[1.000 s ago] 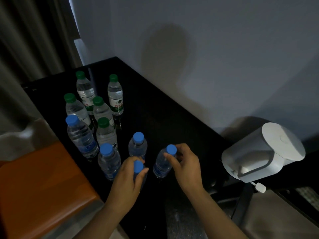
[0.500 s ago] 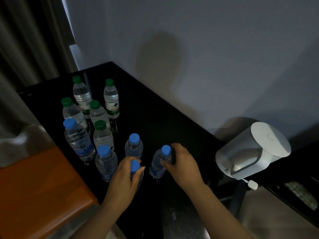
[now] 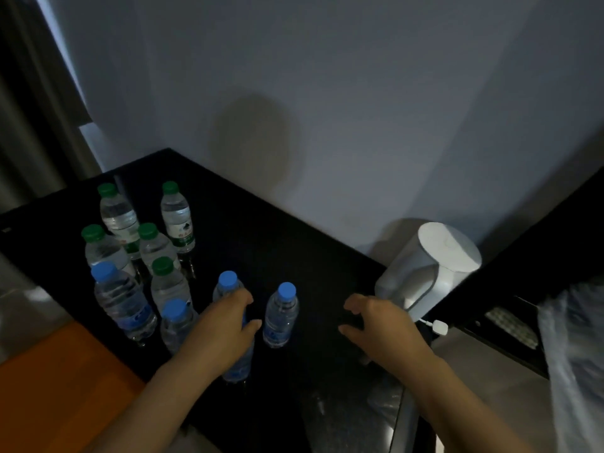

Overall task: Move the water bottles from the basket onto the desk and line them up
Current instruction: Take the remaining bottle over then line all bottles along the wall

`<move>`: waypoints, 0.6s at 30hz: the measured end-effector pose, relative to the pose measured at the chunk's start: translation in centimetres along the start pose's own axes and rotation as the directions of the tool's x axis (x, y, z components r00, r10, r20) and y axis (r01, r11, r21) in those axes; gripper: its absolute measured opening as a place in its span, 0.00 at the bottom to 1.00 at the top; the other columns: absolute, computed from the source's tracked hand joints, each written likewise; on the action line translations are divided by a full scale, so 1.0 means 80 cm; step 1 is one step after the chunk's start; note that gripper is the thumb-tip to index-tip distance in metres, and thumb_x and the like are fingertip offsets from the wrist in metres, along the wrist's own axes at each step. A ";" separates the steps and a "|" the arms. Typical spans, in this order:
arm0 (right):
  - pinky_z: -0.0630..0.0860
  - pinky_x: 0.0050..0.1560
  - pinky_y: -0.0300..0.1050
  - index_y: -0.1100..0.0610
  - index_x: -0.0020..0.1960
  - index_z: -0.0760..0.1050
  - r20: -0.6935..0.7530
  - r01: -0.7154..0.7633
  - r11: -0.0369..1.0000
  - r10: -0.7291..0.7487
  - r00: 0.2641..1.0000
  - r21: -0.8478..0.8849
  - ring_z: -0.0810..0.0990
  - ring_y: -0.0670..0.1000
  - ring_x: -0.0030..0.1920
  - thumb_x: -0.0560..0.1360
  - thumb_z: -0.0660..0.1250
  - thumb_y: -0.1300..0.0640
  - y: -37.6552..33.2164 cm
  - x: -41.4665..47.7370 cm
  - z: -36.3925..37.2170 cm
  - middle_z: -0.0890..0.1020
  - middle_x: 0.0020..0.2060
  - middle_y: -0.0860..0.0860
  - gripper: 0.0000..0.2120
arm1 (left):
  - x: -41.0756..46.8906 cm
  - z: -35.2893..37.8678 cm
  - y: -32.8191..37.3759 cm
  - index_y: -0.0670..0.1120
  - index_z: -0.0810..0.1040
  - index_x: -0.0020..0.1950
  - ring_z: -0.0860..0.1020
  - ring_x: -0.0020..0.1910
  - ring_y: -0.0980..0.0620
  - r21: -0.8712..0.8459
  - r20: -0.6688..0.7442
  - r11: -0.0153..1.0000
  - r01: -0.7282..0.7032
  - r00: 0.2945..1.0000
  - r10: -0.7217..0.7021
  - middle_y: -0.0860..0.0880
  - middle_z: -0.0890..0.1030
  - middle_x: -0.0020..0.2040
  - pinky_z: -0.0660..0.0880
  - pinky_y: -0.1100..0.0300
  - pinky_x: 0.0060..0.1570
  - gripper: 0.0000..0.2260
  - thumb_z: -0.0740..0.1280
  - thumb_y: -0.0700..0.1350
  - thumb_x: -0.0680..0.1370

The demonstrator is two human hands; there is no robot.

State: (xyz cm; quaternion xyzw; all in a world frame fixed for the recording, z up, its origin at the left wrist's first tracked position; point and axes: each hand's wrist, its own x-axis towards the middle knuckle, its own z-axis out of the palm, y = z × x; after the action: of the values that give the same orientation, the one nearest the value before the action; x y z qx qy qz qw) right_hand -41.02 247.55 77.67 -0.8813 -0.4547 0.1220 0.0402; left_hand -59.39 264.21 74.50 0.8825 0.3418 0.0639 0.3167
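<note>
Left hand: the left hand (image 3: 222, 325) has fingers and thumb curled round the nearest clear plastic water bottle (image 3: 240, 362); its cap is hidden under the palm.
Right hand: the right hand (image 3: 382, 325) hangs over the near right of the desk, fingers loosely curled, holding nothing.
Lone bottle: an upright clear plastic bottle with a blue cap (image 3: 281, 317) stands between the hands, just right of the gripped one and apart from the right hand.
Near-left group: three more blue-capped clear bottles (image 3: 125, 302) stand upright, bunched rather than in a row.
Far-left group: five green-capped clear bottles (image 3: 176, 220) stand upright in a loose cluster.
Basket: not in view, so whether any bottles remain in it cannot be told.
Step in hand: judged to be seating the gripped bottle beside the lone one; the lining-up is not yet done.
Next move: calls for a straight upward release, since neighbours stand close on both sides.
Edges: the gripped bottle sits near the front edge of the glossy black desk (image 3: 310, 256); the leftmost blue-capped bottle stands near the left edge, beside an orange flat surface (image 3: 49, 387).
Right limit: a white lidded kettle (image 3: 428, 273) is just beyond the right hand.
Open room: a broad dark stretch runs from the bottles towards the kettle and the grey wall (image 3: 327, 109); a row would probably fit there.
</note>
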 end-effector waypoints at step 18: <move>0.75 0.56 0.46 0.47 0.63 0.72 -0.396 -0.480 0.876 0.429 0.812 -0.034 0.77 0.49 0.60 0.73 0.67 0.42 0.138 -0.300 -0.157 0.79 0.59 0.45 0.20 | -0.061 0.038 0.340 0.51 0.70 0.63 0.74 0.60 0.53 0.004 0.153 0.710 -0.704 0.703 0.695 0.52 0.75 0.62 0.72 0.56 0.59 0.16 0.64 0.53 0.77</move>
State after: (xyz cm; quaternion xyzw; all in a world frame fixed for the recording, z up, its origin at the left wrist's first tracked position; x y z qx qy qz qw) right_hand -42.47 222.09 92.09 -0.9717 -0.2210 -0.0739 0.0376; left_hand -46.80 244.12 88.97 0.9578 -0.0397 0.1063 0.2642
